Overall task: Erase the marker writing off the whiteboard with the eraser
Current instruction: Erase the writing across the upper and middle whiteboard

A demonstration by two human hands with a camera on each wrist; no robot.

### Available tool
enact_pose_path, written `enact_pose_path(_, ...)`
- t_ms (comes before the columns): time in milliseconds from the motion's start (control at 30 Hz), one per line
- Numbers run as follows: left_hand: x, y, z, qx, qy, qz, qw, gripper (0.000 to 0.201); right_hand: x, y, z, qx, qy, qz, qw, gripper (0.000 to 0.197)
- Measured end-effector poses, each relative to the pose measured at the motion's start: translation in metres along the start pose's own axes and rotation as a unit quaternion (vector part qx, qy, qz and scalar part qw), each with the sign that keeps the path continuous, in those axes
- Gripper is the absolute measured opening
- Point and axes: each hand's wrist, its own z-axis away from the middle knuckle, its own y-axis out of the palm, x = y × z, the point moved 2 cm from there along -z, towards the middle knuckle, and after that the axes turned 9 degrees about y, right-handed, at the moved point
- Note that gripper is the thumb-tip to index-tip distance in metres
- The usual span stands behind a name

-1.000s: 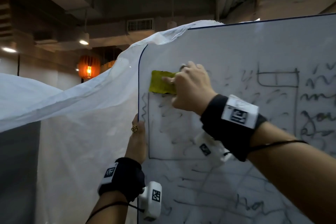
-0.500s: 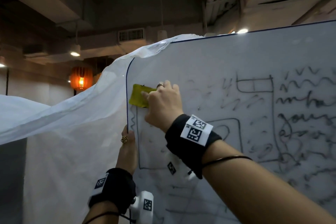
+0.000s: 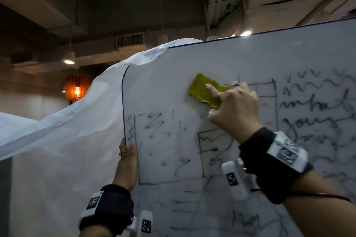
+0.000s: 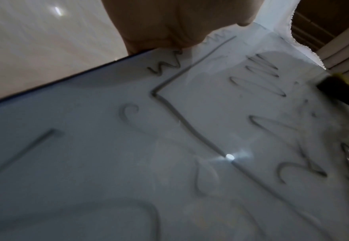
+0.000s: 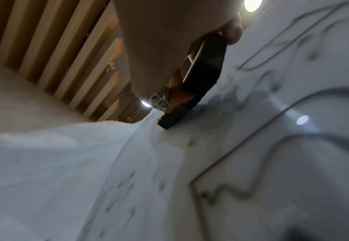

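Whiteboard: large, white, dark-edged, covered with black marker writing, boxes and scribbles; upper left area wiped pale.
White plastic sheet: draped over the board's top left corner and hanging behind it.
Right hand: fingers curled round the eraser, pressing it flat to the board.
Left hand: grips the board's left edge, thumb in front, gold ring on one finger.
Eraser: yellow top, dark felt underside, upper middle of board.
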Motion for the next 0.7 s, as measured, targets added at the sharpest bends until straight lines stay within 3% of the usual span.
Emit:
enact_pose_path(100,0.003,-0.003,0.001,-0.008,0.011,0.003,1.0,0.084,0.05,0.016,0.003,0.031,-0.037,-0.024,0.999,0.07)
enact_pose_path(233,0.008,-0.004,0.002,-0.012,0.018,-0.028,0.999,0.08,0.084,0.023,0.015,0.062,-0.056,-0.055,0.995,0.073)
enact_pose_path(433,-0.002,-0.002,0.002,-0.005,-0.007,-0.011,1.0,0.079,0.009,0.009,0.022,0.031,0.028,-0.057,0.997,0.07)
enact_pose_path(533,-0.003,-0.003,-0.003,0.017,-0.024,-0.014,0.999,0.064,-0.037,-0.006,0.025,0.031,0.101,-0.05,0.993,0.066)
enact_pose_path(600,-0.002,-0.003,-0.009,0.008,-0.033,-0.006,0.999,0.055,-0.038,-0.006,0.025,0.03,0.112,-0.051,0.992,0.067)
enact_pose_path(700,0.0,0.001,-0.012,-0.013,-0.043,-0.032,0.998,0.047,-0.006,0.006,0.02,0.041,0.072,-0.063,0.995,0.073)
